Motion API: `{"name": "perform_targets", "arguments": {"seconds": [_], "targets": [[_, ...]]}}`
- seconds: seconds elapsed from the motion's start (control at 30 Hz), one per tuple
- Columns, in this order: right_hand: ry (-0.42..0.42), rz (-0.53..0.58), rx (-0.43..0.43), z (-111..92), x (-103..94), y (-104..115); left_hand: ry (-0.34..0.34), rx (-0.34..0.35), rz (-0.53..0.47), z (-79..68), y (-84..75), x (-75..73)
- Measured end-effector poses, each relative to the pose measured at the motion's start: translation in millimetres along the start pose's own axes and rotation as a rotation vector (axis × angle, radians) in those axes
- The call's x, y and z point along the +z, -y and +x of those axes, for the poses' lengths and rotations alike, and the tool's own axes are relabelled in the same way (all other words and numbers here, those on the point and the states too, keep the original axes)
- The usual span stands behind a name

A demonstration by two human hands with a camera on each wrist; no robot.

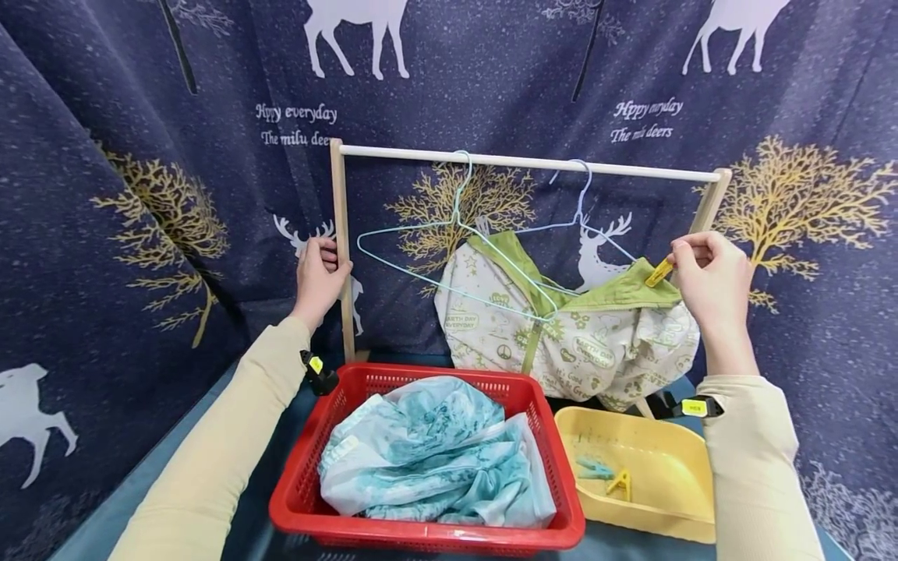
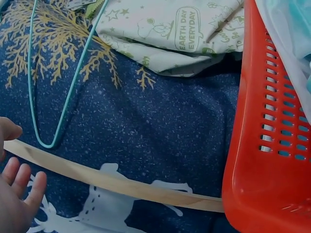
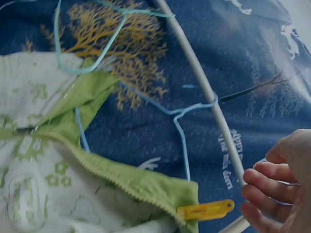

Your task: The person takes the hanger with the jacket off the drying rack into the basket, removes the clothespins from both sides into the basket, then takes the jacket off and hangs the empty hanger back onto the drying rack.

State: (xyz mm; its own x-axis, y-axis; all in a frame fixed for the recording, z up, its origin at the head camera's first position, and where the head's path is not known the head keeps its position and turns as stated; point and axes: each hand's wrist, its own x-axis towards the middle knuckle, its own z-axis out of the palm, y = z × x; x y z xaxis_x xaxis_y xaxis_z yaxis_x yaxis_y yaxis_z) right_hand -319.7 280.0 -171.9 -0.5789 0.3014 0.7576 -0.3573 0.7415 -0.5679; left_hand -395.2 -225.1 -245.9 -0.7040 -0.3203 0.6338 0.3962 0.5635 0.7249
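My left hand (image 1: 321, 276) holds the left wooden post (image 1: 341, 234) of a small clothes rack; in the left wrist view the post passes between thumb and fingers. My right hand (image 1: 715, 284) is beside a yellow clothespin (image 1: 658, 273). In the right wrist view a small gap separates its loosely bent fingers from the clothespin (image 3: 206, 210). That clothespin sits on the green trim of a white-and-green printed garment (image 1: 561, 343), which hangs from a blue hanger (image 1: 581, 204). A greyish clip (image 1: 482, 226) is at the garment's other top corner. In front of it hangs a bare turquoise hanger (image 1: 403, 266).
A red basket (image 1: 428, 534) with folded teal-and-white cloth (image 1: 435, 452) stands in front of the rack. Right of it, a yellow tray (image 1: 666, 475) holds a turquoise clothespin (image 1: 595, 467) and a yellow one. The white rod (image 1: 526, 161) spans the posts before a dark blue curtain (image 1: 477, 78).
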Motion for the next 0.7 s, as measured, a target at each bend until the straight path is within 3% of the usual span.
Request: {"name": "perform_targets", "arguments": {"seconds": [0.17, 0.4, 0.6, 0.7], "targets": [[-0.077, -0.108, 0.04, -5, 4.2, -10, -0.016, 0.029, -0.011, 2.9, 7.6, 4.3], [-0.027, -0.242, 0.078, -14, 12.3, -23, -0.05, 0.043, -0.038, 6.1, 13.9, 6.6], [0.046, -0.329, 0.085, -22, 21.3, -30, -0.086, -0.003, 0.025, 6.8, 12.7, 8.5], [0.039, -0.363, 0.045, -26, 27.4, -32, -0.11, -0.024, 0.057, 6.4, 11.7, 10.3]]}}
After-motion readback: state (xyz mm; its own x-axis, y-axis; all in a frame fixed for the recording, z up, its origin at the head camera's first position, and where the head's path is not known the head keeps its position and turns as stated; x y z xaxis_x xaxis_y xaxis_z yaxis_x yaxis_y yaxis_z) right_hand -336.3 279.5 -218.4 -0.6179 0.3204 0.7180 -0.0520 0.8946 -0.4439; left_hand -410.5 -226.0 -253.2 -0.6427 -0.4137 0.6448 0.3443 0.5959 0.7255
